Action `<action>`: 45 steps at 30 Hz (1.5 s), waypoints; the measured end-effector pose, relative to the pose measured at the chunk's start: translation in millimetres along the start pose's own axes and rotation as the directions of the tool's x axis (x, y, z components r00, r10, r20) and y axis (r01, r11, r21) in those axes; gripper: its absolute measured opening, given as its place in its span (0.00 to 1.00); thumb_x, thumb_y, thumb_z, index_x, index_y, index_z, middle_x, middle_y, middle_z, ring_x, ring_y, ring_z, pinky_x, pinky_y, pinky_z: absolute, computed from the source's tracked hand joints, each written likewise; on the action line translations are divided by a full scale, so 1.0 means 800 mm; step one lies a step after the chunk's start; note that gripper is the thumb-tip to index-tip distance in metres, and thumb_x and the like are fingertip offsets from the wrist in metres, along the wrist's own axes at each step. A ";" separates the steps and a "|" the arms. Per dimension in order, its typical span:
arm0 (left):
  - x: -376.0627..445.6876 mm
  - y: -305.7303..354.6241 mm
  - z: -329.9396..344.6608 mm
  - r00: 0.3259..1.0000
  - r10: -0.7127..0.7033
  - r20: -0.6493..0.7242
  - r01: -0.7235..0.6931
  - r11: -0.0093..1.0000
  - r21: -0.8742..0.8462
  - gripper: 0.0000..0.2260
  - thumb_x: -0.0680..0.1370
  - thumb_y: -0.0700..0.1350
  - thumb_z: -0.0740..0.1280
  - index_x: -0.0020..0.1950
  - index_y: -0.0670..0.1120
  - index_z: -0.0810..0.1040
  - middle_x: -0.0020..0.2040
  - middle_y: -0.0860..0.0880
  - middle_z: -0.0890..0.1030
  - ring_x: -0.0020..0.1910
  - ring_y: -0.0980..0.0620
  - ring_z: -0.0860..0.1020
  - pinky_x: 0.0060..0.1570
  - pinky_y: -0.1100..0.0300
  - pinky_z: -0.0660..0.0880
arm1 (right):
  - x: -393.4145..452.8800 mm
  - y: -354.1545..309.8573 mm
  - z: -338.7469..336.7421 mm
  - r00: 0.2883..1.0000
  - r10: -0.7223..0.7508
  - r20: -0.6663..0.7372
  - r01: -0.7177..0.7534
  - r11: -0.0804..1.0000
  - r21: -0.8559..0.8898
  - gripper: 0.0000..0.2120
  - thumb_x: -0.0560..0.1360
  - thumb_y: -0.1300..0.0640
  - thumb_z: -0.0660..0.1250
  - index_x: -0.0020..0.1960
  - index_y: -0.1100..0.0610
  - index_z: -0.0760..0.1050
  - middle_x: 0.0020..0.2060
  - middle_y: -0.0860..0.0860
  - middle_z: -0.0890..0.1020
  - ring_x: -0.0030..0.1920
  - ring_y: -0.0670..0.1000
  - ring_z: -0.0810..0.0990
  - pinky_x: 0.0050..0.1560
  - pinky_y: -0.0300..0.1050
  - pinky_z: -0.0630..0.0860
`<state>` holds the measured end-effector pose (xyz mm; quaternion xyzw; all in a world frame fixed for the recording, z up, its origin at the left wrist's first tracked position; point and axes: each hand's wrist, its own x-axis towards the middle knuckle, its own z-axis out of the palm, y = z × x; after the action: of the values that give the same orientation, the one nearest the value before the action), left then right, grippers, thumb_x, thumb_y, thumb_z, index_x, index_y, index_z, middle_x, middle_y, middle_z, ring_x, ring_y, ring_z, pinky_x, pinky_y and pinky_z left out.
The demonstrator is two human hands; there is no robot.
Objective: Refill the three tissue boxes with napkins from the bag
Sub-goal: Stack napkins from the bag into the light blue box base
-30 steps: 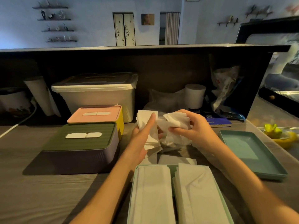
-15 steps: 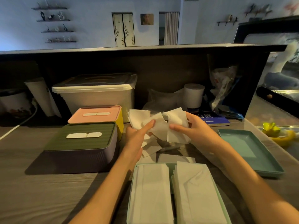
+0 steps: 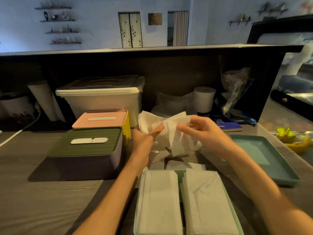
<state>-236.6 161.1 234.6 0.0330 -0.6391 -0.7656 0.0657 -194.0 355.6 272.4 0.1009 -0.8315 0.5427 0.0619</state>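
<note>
Over the middle of the wooden counter [image 3: 33,192], just past the open box: both hands up close together, clamped on one bunch of white napkins [image 3: 171,131]. Left hand [image 3: 144,141] gripping the bunch from below on its left side, thumb stretched across the front of the paper. Right hand [image 3: 201,131] pinching the top right edge, fingers curled in. Bunch fanned out and floppy, hanging down toward a crinkled clear plastic bag [image 3: 169,155] lying on the counter underneath.

Nearest the camera: a mint green tissue box [image 3: 179,173] with no lid on, packed with two side-by-side stacks of folded napkins [image 3: 183,206] that reach up to the rim. Teal lid [image 3: 264,158] lying flat on the counter off to the right, well apart from that box.

To the left: a purple tissue box with a green lid [image 3: 88,146], closed, white slot on top. Right behind it and touching: a yellow tissue box with a pink lid [image 3: 103,118], also closed.

Further back against the dark wall: a big white storage bin [image 3: 101,99], a paper roll [image 3: 205,99], a blue booklet [image 3: 227,124]. Something yellow [image 3: 294,139] at the far right edge, too blurry to name.
</note>
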 end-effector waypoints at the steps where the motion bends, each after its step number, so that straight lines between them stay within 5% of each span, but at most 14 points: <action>1: -0.001 0.001 0.001 1.000 -0.010 0.025 0.010 1.000 -0.013 0.23 0.73 0.42 0.77 0.62 0.51 0.71 0.47 0.55 0.77 0.44 0.57 0.76 0.40 0.58 0.73 | 0.001 0.003 0.005 0.998 -0.062 -0.028 0.060 0.995 -0.075 0.16 0.74 0.44 0.71 0.60 0.47 0.82 0.62 0.41 0.80 0.60 0.43 0.80 0.57 0.40 0.80; 4: -0.007 0.004 0.007 0.997 -0.032 0.073 0.035 0.999 -0.040 0.16 0.74 0.40 0.76 0.56 0.49 0.74 0.45 0.53 0.79 0.43 0.57 0.77 0.36 0.59 0.76 | 0.003 0.010 0.021 0.976 -0.206 -0.072 0.186 0.958 -0.217 0.16 0.74 0.45 0.71 0.60 0.47 0.83 0.63 0.38 0.79 0.61 0.38 0.78 0.59 0.33 0.77; 8: -0.018 0.012 0.007 0.985 -0.089 0.146 0.108 0.985 -0.134 0.16 0.74 0.55 0.75 0.58 0.52 0.77 0.47 0.49 0.86 0.41 0.55 0.85 0.36 0.57 0.82 | 0.002 0.010 0.022 0.942 -0.250 -0.225 0.176 0.937 -0.303 0.14 0.75 0.51 0.73 0.60 0.50 0.83 0.51 0.39 0.82 0.50 0.37 0.80 0.54 0.36 0.80; 12: -0.013 0.019 -0.001 0.950 -0.219 0.223 0.266 0.941 -0.208 0.18 0.80 0.61 0.65 0.64 0.51 0.78 0.49 0.48 0.87 0.50 0.46 0.85 0.48 0.48 0.82 | -0.004 -0.008 0.008 0.969 -0.202 -0.143 0.205 0.979 0.007 0.17 0.78 0.53 0.72 0.66 0.49 0.80 0.57 0.44 0.84 0.57 0.44 0.82 0.57 0.47 0.83; 16: -0.023 0.023 -0.009 0.838 -0.331 0.433 0.439 0.881 -0.176 0.14 0.86 0.50 0.59 0.66 0.45 0.75 0.46 0.46 0.84 0.39 0.56 0.85 0.40 0.58 0.80 | -0.006 -0.021 0.006 0.990 -0.138 0.039 0.121 0.947 0.296 0.29 0.79 0.59 0.71 0.75 0.42 0.68 0.46 0.40 0.84 0.46 0.41 0.85 0.45 0.36 0.81; 18: -0.028 0.022 -0.005 0.826 -0.332 0.456 0.449 0.877 -0.175 0.14 0.87 0.41 0.54 0.71 0.41 0.71 0.51 0.48 0.82 0.33 0.63 0.82 0.34 0.66 0.78 | -0.001 -0.013 0.015 0.996 -0.083 0.029 0.073 0.967 0.244 0.29 0.77 0.56 0.73 0.74 0.41 0.68 0.51 0.46 0.86 0.53 0.46 0.86 0.51 0.42 0.83; 22: -0.030 0.018 0.009 0.778 -0.359 0.516 0.472 0.875 -0.103 0.25 0.83 0.65 0.51 0.64 0.50 0.77 0.49 0.43 0.87 0.44 0.47 0.86 0.42 0.53 0.82 | 0.005 0.011 0.029 0.981 0.011 -0.195 -0.002 0.999 0.044 0.27 0.72 0.49 0.78 0.69 0.42 0.74 0.59 0.46 0.83 0.56 0.49 0.84 0.51 0.50 0.85; 24: -0.027 0.015 0.008 0.756 -0.349 0.554 0.452 0.890 -0.057 0.26 0.80 0.68 0.54 0.63 0.51 0.77 0.51 0.43 0.86 0.48 0.45 0.86 0.44 0.51 0.82 | 0.007 0.020 0.032 0.969 -0.018 -0.247 0.008 0.999 -0.041 0.27 0.71 0.48 0.79 0.68 0.42 0.75 0.60 0.45 0.82 0.56 0.47 0.83 0.51 0.47 0.85; 28: -0.015 0.017 -0.003 0.838 -0.286 0.464 0.330 0.944 -0.014 0.25 0.75 0.54 0.72 0.70 0.47 0.74 0.55 0.42 0.85 0.52 0.45 0.85 0.46 0.51 0.82 | 0.008 0.023 0.025 0.951 -0.150 -0.270 0.124 0.986 -0.111 0.20 0.71 0.49 0.78 0.60 0.49 0.77 0.49 0.43 0.83 0.48 0.41 0.82 0.47 0.35 0.81; 31: 0.002 0.017 -0.015 0.911 -0.219 0.349 0.238 0.971 -0.012 0.21 0.79 0.50 0.71 0.68 0.42 0.74 0.48 0.40 0.85 0.43 0.45 0.84 0.43 0.51 0.83 | 0.003 0.017 0.004 0.992 -0.087 0.095 0.111 0.953 -0.283 0.15 0.72 0.51 0.78 0.56 0.50 0.79 0.47 0.44 0.84 0.48 0.40 0.82 0.52 0.39 0.82; 33: 0.009 0.014 -0.019 0.945 -0.182 0.271 0.162 0.982 0.094 0.19 0.79 0.50 0.71 0.66 0.42 0.75 0.47 0.41 0.86 0.43 0.45 0.85 0.48 0.49 0.84 | 0.002 0.021 0.002 0.924 0.086 0.372 0.081 0.908 -0.411 0.16 0.71 0.51 0.79 0.57 0.46 0.79 0.48 0.42 0.84 0.49 0.40 0.83 0.51 0.39 0.82; 36: 0.014 0.006 -0.019 0.965 -0.152 0.214 0.118 0.980 0.163 0.17 0.80 0.50 0.70 0.64 0.42 0.77 0.47 0.42 0.87 0.46 0.44 0.85 0.50 0.48 0.84 | 0.005 0.037 0.011 0.895 0.169 0.413 0.094 0.833 -0.546 0.18 0.71 0.52 0.79 0.56 0.41 0.77 0.48 0.41 0.82 0.49 0.43 0.82 0.47 0.36 0.80; 42: 0.018 0.009 -0.022 0.978 -0.122 0.167 0.092 0.980 0.178 0.15 0.81 0.49 0.70 0.63 0.43 0.78 0.47 0.43 0.87 0.49 0.44 0.85 0.47 0.53 0.84 | 0.005 0.039 0.003 0.858 0.190 0.478 0.122 0.828 -0.548 0.10 0.74 0.52 0.77 0.49 0.41 0.77 0.45 0.44 0.81 0.46 0.45 0.79 0.50 0.39 0.78; 45: 0.017 0.011 -0.022 0.981 -0.120 0.154 0.099 0.986 0.137 0.12 0.81 0.49 0.69 0.61 0.44 0.78 0.45 0.44 0.87 0.47 0.44 0.85 0.43 0.55 0.83 | 0.006 0.032 -0.003 0.860 0.166 0.482 0.124 0.849 -0.514 0.10 0.73 0.48 0.77 0.53 0.45 0.80 0.48 0.42 0.82 0.50 0.42 0.81 0.54 0.42 0.80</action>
<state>-246.9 140.5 240.3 0.0100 -0.6875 -0.7255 -0.0309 -204.5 367.3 251.8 0.2099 -0.9353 0.2477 -0.1408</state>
